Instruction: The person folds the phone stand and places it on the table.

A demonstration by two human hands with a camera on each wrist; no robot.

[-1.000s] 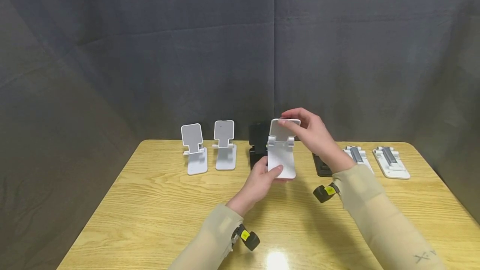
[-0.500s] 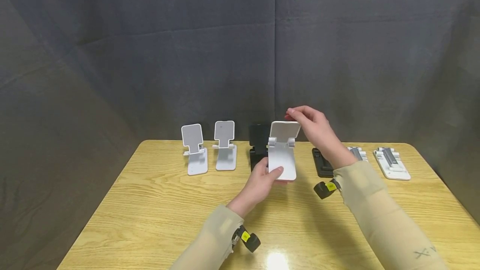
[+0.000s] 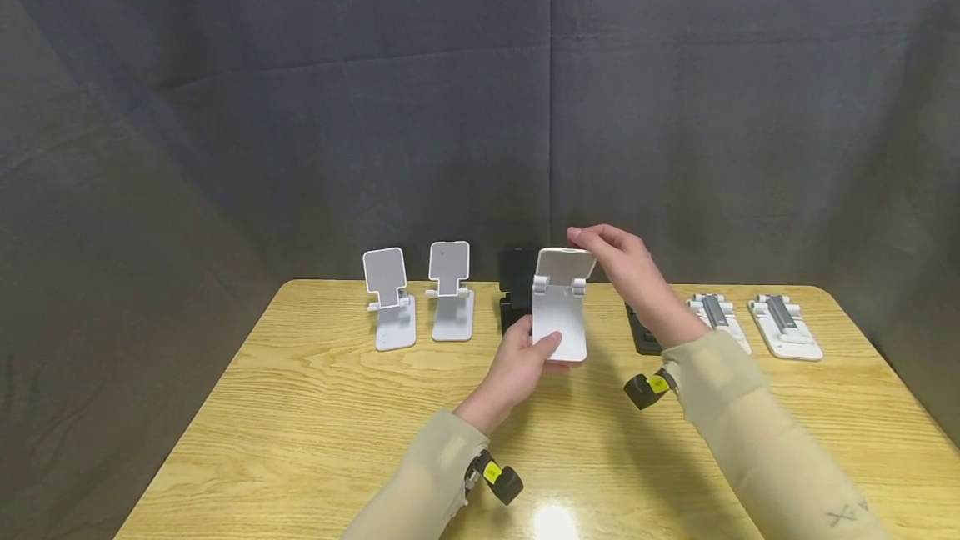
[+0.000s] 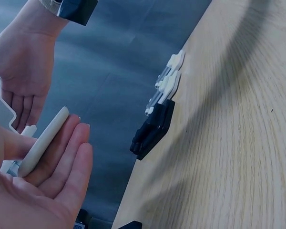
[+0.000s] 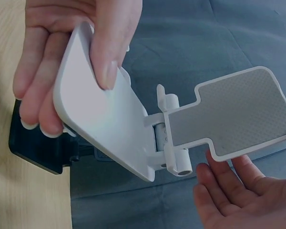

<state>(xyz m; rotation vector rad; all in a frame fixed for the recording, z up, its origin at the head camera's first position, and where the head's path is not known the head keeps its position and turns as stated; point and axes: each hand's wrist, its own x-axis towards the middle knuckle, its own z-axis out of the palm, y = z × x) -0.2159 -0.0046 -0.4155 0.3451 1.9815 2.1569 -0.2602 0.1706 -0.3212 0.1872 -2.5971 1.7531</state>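
Observation:
A white phone stand (image 3: 559, 315) is held up over the table, its grey-padded plate (image 5: 243, 112) unfolded from the base on a hinge. My left hand (image 3: 513, 367) pinches the lower end of the base, thumb on the flat face and fingers underneath. At the top edge of the plate is my right hand (image 3: 628, 263), its thumb raised off the pad. The right wrist view shows that hand's fingers (image 5: 229, 186) extended behind the plate, loosely bent and not gripping it.
Two white phone stands (image 3: 386, 273) (image 3: 450, 265) stand unfolded at the left, beside an unfolded black one (image 3: 515, 269) partly hidden by the held stand. Toward the right lie a folded black stand (image 3: 643, 333) and two folded white ones (image 3: 722, 319) (image 3: 785, 327). A dark curtain (image 3: 480, 107) backs the wooden table (image 3: 300, 407).
My right thumb and fingers have let go of the plate's top edge. The plate now tilts slightly further back, and my left hand keeps its hold on the base.

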